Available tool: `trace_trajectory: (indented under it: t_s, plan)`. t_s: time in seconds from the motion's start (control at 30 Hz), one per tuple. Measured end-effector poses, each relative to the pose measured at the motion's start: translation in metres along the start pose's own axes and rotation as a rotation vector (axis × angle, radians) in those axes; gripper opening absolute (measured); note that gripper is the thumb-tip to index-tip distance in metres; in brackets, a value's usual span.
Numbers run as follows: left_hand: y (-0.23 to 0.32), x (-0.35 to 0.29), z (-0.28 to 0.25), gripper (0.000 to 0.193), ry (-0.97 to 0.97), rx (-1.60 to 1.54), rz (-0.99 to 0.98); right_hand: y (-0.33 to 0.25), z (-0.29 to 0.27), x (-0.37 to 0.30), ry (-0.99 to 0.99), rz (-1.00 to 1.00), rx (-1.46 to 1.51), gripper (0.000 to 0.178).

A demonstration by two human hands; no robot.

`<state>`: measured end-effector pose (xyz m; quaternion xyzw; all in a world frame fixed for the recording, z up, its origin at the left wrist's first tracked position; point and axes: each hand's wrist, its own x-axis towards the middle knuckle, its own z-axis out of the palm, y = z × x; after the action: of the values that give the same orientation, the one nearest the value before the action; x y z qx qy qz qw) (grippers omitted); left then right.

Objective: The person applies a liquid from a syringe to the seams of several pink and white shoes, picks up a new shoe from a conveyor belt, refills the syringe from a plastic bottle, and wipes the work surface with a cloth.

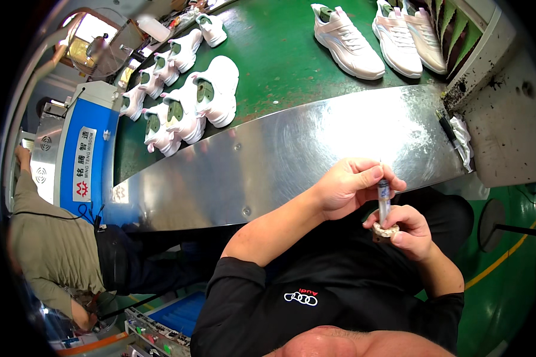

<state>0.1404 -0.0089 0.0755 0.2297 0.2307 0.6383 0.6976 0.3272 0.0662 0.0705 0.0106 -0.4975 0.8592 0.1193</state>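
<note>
Over my lap, in front of the metal bench edge, my left hand [352, 189] is closed, thumb and fingers pinched around the dark upper end of a slim clear syringe [384, 205]. The syringe stands nearly upright and has blue marks on its barrel. Its lower end meets a small, round, whitish-crusted piece [386, 231], perhaps the mouth of a little bottle. My right hand [410, 233] is closed around this crusted piece, with fingers also against the syringe's lower part. What lies under the crusted rim is mostly hidden by my fingers.
Several white sneakers [217, 89] stand at the left of the green bench [268, 65], and three more [348, 44] at the far right. A black pen-like tool [448, 130] lies by crumpled white paper [462, 143]. At left, another person [59, 238] works beside a blue-and-white machine [89, 143].
</note>
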Motion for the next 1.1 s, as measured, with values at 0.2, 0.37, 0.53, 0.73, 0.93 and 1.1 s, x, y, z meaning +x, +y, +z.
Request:
trace_trajectory:
  t_s: [0.2, 0.37, 0.53, 0.73, 0.93, 1.1]
  plan:
    - [0.004, -0.015, -0.014, 0.029, 0.163, 0.227, 0.050, -0.001, 0.002, 0.023, -0.059, -0.132, -0.781, 0.014]
    - [0.006, -0.019, -0.031, 0.024, 0.335, 0.283, 0.054, 0.017, 0.004, 0.036, 0.010, -0.290, -1.195, 0.015]
    - [0.047, -0.003, -0.060, 0.018, 0.463, 0.496, 0.252, 0.005, -0.012, 0.031, 0.075, -0.287, -1.243, 0.015]
    - [0.065, 0.002, -0.077, 0.021, 0.394, 1.835, 0.249, -0.023, -0.054, 0.027, 0.226, -0.230, -1.323, 0.019]
    - [0.102, -0.019, -0.057, 0.044, 0.626, 1.598, 0.009, -0.025, -0.093, 0.037, 0.414, -0.281, -1.217, 0.016]
    - [0.171, -0.030, -0.015, 0.046, 0.664, 1.788, 0.145, -0.015, -0.109, 0.050, 0.394, -0.413, -1.059, 0.037]
